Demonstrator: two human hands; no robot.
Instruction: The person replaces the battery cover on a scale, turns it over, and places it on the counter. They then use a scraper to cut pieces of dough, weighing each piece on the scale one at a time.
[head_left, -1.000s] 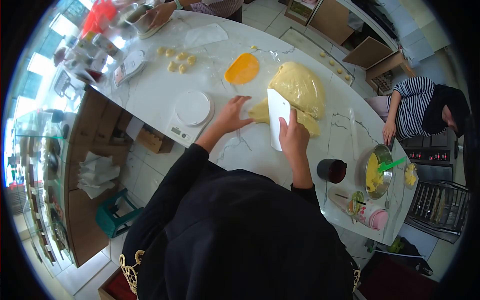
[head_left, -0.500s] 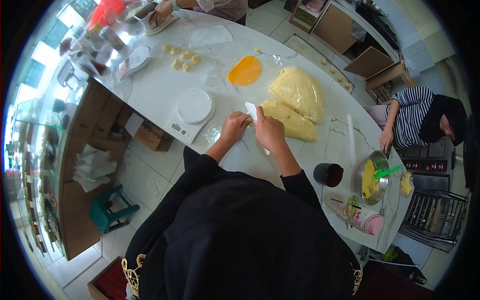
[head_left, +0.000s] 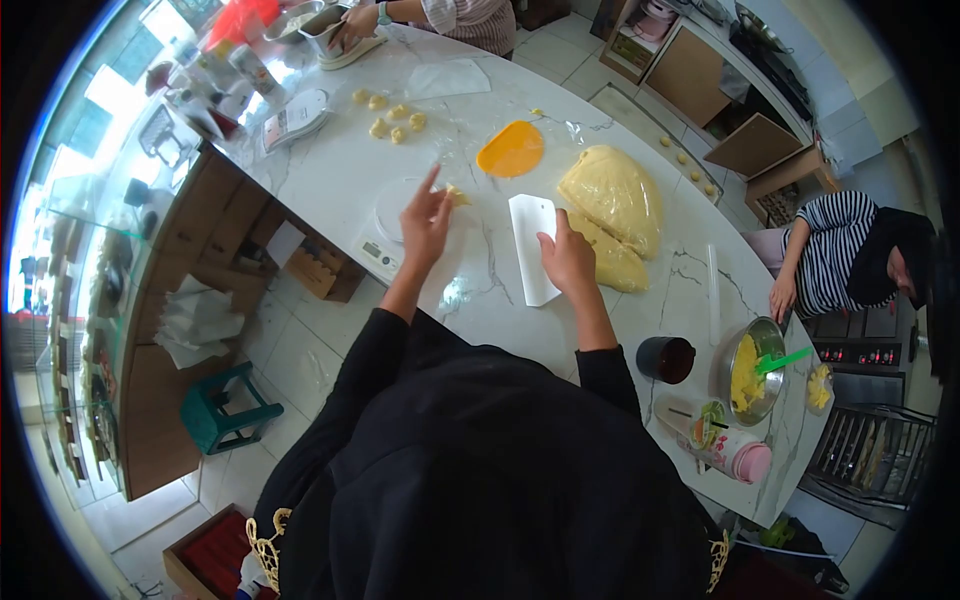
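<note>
My left hand (head_left: 426, 228) is over the right side of the white digital scale (head_left: 385, 250), its index finger pointing up. A small piece of yellow dough (head_left: 458, 196) is at its thumb and other fingers, apparently pinched. In my right hand (head_left: 570, 258) is a white dough scraper (head_left: 532, 250), gripped by its right edge and held over the table. Just right of it lies a cut slab of yellow dough (head_left: 618, 266), partly behind my hand. A larger dough mound (head_left: 612, 195) under clear plastic wrap sits behind that slab.
Several small dough pieces (head_left: 397, 134) and an orange flat scraper (head_left: 511, 149) lie farther back. At right are a dark cup (head_left: 666, 360), a metal bowl (head_left: 776, 395) and a pink-lidded bottle (head_left: 745, 460). Co-workers are at the far edge and at right.
My left hand has moved left to the scale with the dough piece. The scraper, upright at the slab before, is now lifted and turned flat in my right hand. The view has shifted slightly.
</note>
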